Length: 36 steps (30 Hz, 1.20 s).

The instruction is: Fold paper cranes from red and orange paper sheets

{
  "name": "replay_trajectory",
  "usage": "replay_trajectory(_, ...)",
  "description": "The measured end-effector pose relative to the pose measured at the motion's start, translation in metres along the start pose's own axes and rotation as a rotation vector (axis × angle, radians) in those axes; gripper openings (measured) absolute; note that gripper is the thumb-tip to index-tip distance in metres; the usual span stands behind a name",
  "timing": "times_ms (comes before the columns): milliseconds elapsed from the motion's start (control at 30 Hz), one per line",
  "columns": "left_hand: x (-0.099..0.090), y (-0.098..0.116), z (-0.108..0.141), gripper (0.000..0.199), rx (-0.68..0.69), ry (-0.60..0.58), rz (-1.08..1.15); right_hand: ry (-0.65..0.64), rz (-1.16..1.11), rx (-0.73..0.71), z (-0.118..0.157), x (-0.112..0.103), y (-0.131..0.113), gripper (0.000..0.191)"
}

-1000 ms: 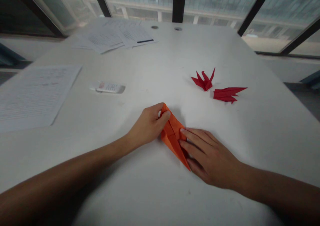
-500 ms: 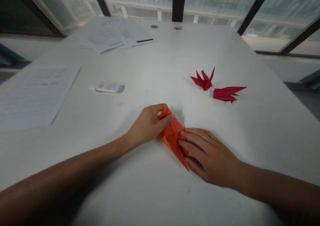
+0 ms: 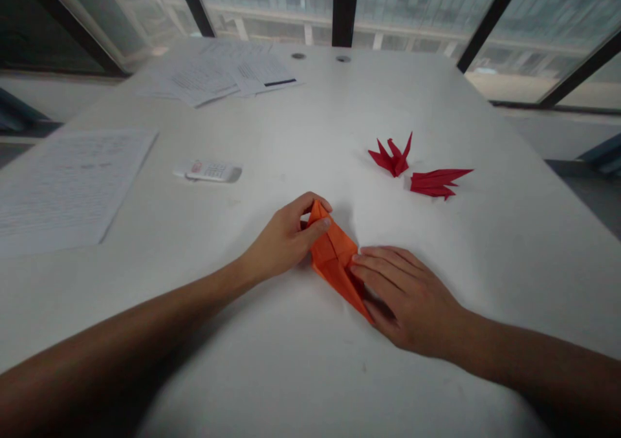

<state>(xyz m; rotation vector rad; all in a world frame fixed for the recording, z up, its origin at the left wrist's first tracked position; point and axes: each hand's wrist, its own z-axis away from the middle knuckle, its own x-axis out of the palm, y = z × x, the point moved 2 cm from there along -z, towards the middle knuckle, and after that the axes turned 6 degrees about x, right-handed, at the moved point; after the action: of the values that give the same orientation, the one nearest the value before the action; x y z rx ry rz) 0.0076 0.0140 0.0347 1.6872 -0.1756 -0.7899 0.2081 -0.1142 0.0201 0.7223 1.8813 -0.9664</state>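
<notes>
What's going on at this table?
A person is working on a folded piece of orange paper with both bare hands. The left hand pinches its far end, while the fingers of the right hand rest along its right edge. Farther off on the white table sit two folded red paper shapes. Over to the left are a small white packet or case and some printed sheets.

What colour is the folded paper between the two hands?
The folded paper is orange, seen best in the head view.
</notes>
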Motion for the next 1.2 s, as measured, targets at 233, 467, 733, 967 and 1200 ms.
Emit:
replay_trajectory(233,-0.002,-0.008,0.006,0.037,0.129,-0.143,0.04,0.166,-0.197,0.124,0.0,-0.01,0.021,0.026)
replay_trajectory(467,-0.002,0.001,0.006,0.026,0.158,-0.223,-0.016,0.187,-0.371,-0.052,0.001,-0.022,0.012,0.029)
replay_trajectory(733,-0.013,-0.005,0.008,0.039,0.132,-0.424,0.114,-0.017,-0.073,-0.228,-0.003,-0.004,0.002,0.021)
replay_trajectory(967,-0.002,-0.013,0.008,0.069,0.036,-0.295,0.14,-0.065,-0.053,-0.181,0.004,-0.004,0.005,0.047)
replay_trajectory(1200,0.008,-0.014,0.01,0.069,0.008,-0.103,0.09,-0.048,-0.046,-0.17,0.001,-0.001,0.003,0.039)
